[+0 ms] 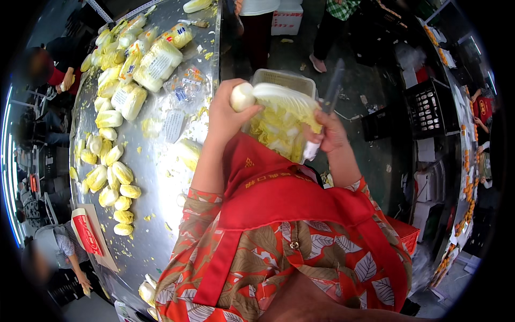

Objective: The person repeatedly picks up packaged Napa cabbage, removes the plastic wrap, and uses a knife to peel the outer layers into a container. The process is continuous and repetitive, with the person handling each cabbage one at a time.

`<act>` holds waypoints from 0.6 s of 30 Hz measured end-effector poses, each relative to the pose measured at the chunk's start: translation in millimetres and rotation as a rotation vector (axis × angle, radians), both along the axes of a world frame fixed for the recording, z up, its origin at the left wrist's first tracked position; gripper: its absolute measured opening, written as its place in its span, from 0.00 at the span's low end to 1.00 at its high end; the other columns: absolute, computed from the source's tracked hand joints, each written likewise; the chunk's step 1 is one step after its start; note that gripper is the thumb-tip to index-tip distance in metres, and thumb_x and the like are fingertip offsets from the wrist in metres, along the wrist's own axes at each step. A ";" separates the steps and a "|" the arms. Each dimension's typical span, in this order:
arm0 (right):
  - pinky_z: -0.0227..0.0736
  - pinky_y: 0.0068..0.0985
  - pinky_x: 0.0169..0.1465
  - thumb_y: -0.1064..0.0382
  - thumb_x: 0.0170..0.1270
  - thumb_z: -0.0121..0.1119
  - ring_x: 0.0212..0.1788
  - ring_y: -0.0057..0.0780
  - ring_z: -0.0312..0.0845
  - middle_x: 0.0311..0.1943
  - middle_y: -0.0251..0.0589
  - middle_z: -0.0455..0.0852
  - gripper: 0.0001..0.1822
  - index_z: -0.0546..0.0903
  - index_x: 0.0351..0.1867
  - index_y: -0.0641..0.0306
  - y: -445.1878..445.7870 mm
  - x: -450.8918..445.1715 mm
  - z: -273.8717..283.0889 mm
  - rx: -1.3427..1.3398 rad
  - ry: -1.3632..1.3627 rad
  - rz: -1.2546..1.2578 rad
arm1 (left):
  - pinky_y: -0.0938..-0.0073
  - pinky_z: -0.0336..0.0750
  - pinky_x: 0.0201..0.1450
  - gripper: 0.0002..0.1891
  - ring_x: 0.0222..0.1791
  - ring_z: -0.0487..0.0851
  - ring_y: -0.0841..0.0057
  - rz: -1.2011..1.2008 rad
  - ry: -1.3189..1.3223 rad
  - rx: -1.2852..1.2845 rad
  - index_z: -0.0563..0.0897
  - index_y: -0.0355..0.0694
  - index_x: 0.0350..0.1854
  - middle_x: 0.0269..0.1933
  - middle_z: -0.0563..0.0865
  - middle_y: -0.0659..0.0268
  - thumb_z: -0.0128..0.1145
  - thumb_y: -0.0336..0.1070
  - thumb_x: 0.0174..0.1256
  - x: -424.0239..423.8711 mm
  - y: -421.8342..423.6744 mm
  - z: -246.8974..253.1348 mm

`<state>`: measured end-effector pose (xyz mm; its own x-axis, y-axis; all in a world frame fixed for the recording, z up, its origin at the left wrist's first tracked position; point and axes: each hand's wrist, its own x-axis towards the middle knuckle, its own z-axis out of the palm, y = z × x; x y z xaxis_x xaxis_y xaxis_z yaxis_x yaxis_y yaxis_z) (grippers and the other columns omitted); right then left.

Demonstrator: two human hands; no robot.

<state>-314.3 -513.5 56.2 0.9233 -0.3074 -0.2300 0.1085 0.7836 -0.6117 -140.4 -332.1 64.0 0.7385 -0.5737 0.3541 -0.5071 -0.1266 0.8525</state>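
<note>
My left hand (231, 112) grips the white base of a napa cabbage piece, and a large cabbage leaf (285, 96) stretches from there to my right hand (332, 131). The right hand holds a knife (334, 84) with its blade pointing up and away, while its fingers touch the leaf's yellow edge. Below both hands is a light plastic basket (283, 74) with yellow cabbage leaves (277, 129) inside. Whether the base and the leaf are still joined is hard to tell.
On the metal table (155, 209) to the left lie several small cabbage hearts (122, 173), bagged cabbages (159, 64), plastic wrappers (185, 86) and scraps. A black crate (430, 106) and a red crate (404, 233) stand at the right. Other people stand beyond the basket and across the table.
</note>
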 end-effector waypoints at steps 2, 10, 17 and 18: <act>0.58 0.16 0.15 0.66 0.58 0.65 0.12 0.17 0.62 0.28 0.38 0.78 0.17 0.73 0.47 0.63 -19.4 -8.1 -1.1 -0.177 0.089 -0.024 | 0.71 0.75 0.49 0.18 0.45 0.82 0.65 0.119 -0.143 0.152 0.79 0.38 0.43 0.48 0.83 0.59 0.65 0.30 0.46 -2.8 2.9 7.4; 0.59 0.14 0.15 0.58 0.58 0.66 0.16 0.13 0.69 0.30 0.33 0.81 0.30 0.73 0.61 0.68 -36.7 -12.0 -22.3 -0.902 0.512 -0.087 | 0.67 0.79 0.47 0.19 0.42 0.84 0.69 -0.190 0.504 -0.363 0.76 0.38 0.49 0.41 0.84 0.58 0.64 0.32 0.54 2.9 17.5 12.0; 0.59 0.13 0.18 0.60 0.58 0.66 0.18 0.12 0.69 0.30 0.30 0.81 0.24 0.78 0.56 0.63 -10.3 5.2 -47.5 -1.049 0.479 0.249 | 0.71 0.79 0.43 0.11 0.38 0.85 0.72 -0.253 0.713 -0.607 0.78 0.38 0.38 0.35 0.85 0.61 0.62 0.25 0.53 3.8 35.4 8.4; 0.62 0.15 0.19 0.61 0.58 0.66 0.19 0.13 0.70 0.29 0.30 0.80 0.22 0.79 0.54 0.64 -5.9 5.6 -46.6 -1.046 0.485 0.237 | 0.72 0.78 0.42 0.10 0.36 0.84 0.72 -0.212 0.718 -0.601 0.78 0.38 0.37 0.33 0.85 0.62 0.62 0.25 0.53 5.5 40.3 5.6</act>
